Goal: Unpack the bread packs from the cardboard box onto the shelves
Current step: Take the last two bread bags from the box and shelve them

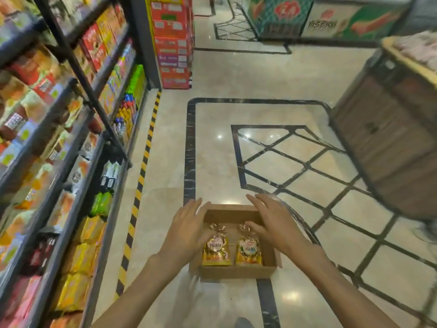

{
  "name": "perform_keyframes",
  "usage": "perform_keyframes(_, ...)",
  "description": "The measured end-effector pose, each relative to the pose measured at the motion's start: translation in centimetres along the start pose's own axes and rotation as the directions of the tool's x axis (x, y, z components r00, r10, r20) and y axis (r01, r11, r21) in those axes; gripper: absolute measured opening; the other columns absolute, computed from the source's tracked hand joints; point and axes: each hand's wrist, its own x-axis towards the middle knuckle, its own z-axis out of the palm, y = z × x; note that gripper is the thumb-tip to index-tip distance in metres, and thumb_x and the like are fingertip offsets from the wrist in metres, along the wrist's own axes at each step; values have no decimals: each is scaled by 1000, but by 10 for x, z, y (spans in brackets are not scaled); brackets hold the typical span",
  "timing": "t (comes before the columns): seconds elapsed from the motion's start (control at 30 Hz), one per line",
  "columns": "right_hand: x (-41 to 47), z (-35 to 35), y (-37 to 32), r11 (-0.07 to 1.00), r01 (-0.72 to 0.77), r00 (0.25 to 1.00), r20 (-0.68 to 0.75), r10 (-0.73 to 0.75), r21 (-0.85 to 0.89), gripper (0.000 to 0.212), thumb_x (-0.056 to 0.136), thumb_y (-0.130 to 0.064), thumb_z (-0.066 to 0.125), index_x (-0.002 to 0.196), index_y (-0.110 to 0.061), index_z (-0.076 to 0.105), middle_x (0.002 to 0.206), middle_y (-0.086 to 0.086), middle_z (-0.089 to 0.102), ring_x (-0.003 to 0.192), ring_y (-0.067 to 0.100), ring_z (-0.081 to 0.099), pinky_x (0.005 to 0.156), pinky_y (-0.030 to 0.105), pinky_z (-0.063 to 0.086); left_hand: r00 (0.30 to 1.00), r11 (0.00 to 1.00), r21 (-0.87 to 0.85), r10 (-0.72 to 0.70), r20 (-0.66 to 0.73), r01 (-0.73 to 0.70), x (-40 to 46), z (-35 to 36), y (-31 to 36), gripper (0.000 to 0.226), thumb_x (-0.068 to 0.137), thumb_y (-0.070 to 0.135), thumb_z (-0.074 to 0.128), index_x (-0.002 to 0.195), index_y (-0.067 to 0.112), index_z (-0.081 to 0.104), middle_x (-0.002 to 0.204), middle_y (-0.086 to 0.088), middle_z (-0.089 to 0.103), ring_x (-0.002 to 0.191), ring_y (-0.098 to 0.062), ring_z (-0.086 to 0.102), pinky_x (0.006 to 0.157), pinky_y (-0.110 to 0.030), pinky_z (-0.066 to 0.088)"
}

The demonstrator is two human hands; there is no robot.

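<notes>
An open cardboard box (236, 271) sits on the shop floor in front of me. Two yellow bread packs lie side by side inside it, the left bread pack (216, 250) and the right bread pack (248, 250), each tied at the top with a gold twist. My left hand (186, 228) hovers over the box's left edge with fingers spread. My right hand (272, 223) reaches over the right side, its thumb near the top of the right pack. Neither hand holds anything. The shelves (71, 162) stand to my left, stocked with packaged goods.
A yellow-black hazard strip (142, 176) runs along the shelf base. Stacked red cartons (172, 41) stand at the aisle's far end. A wooden display stand (387, 129) is at the right, with freezers (307, 17) behind. Tiled floor (236, 79) stretches ahead.
</notes>
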Motion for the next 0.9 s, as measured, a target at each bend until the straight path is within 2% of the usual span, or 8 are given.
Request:
perform_keyframes(0.07,11,9,21,1000,-12,999,37,11,23,75,94,-53,64,159,-27,35,157,6,47,144,25,43,118,41,34,999,999,13,43,1,-43,22,13,7,78,92,49,69,158,20,38,162,-8,41,151,-33,38,123,-47,33)
perform_keyframes(0.1,17,15,33,999,-13,999,52,11,35,75,93,-52,65,158,-26,37,155,6,49,143,25,45,117,42,36,998,998,13,54,10,-54,34,21,10,78,91,47,71,156,20,39,159,-7,44,147,-32,42,121,-44,34)
perform_keyframes(0.23,55,49,91,997,-9,994,110,1,73,71,92,-55,61,154,-30,37,149,-2,52,135,23,50,110,46,46,998,999,-32,-5,63,7,91,67,15,77,99,50,61,162,24,27,167,1,30,155,-21,27,124,-33,23)
perform_keyframes(0.43,114,139,176,993,-56,970,241,30,103,73,94,-53,62,157,-26,37,155,-2,49,142,20,45,117,43,39,963,975,-108,-166,213,192,173,185,-11,79,93,53,67,159,27,32,163,4,37,149,-20,37,119,-35,39)
perform_keyframes(0.57,142,224,219,987,-90,938,346,38,136,75,92,-54,64,157,-30,36,154,0,52,139,23,50,114,40,41,937,962,-96,-222,268,256,217,270,-44,76,91,54,67,155,22,40,155,-2,46,144,-24,42,117,-38,38)
perform_keyframes(0.67,160,299,245,986,-102,917,396,43,128,81,89,-51,70,159,-32,33,145,-1,59,128,22,58,106,37,49,901,940,-92,-284,328,330,246,351,-78,78,91,55,66,157,27,35,157,0,45,143,-24,44,117,-41,40)
perform_keyframes(0.8,176,412,277,986,-94,904,427,27,136,73,93,-49,64,157,-30,35,151,0,53,133,24,53,109,42,46,861,929,-52,-317,397,366,276,463,-127,79,93,45,70,159,28,30,161,-1,40,144,-26,42,115,-40,40)
perform_keyframes(0.9,183,498,298,988,-84,882,471,12,132,72,96,-49,61,158,-29,30,159,0,43,142,25,45,114,48,41,840,922,-27,-340,422,387,297,544,-167,88,93,42,72,163,23,22,163,-7,36,148,-29,36,117,-41,38)
